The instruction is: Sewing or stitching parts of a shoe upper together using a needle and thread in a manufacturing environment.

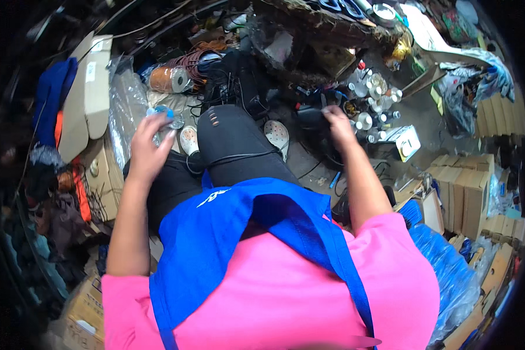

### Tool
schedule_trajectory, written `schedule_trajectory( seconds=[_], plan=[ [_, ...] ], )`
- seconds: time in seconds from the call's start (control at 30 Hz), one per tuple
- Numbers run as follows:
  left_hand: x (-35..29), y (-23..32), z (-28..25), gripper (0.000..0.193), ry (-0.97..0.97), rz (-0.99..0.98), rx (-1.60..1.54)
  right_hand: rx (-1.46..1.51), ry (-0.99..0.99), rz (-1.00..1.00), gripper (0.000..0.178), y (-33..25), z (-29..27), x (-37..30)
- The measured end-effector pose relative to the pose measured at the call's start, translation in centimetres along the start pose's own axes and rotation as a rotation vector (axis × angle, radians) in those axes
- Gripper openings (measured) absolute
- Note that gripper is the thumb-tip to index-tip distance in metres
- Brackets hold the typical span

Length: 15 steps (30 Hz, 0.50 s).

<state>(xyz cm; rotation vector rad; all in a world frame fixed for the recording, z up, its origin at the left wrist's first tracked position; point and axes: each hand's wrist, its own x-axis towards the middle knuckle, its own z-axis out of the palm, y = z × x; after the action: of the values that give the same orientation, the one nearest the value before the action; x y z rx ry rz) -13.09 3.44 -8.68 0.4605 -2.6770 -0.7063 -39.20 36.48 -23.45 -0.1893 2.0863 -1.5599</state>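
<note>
My left hand (pixel 147 143) is out in front at the left, its fingers curled round a small clear plastic bottle (pixel 162 112) with blue at its top. Most of the bottle is hidden behind the fingers. To the right of my knee, my right hand (pixel 337 121) is closed at the edge of a black object (pixel 312 118), whose kind I cannot make out. Several clear bottles (pixel 364 121) with white and red caps stand on the floor just past my right hand.
An orange spool (pixel 169 79) and coiled brown cable (pixel 199 63) lie ahead at the left. Cardboard pieces (pixel 86 99) lean on the left. Stacked cardboard (pixel 461 192) and blue plastic sheeting (pixel 446 262) are at the right. A white-and-yellow box (pixel 407 143) stands near the bottles.
</note>
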Motion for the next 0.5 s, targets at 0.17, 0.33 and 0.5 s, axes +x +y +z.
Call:
schedule_trajectory(
  seconds=[0.17,0.33,0.5],
  plan=[
    [6.5,5.6,-0.7,0.027,-0.105,0.173,-0.426,0.372,-0.353,-0.111,0.012,-12.1,-4.9,-5.5],
    [8.9,13.2,-2.5,0.038,-0.481,0.225,-0.848,0.222,-0.815,-0.360,0.019,-23.2,-4.3,-10.3],
    [8.1,16.0,-3.3,0.036,-0.692,0.236,-1.069,0.083,-1.014,-0.451,0.028,-28.8,-0.4,-11.0]
  ],
)
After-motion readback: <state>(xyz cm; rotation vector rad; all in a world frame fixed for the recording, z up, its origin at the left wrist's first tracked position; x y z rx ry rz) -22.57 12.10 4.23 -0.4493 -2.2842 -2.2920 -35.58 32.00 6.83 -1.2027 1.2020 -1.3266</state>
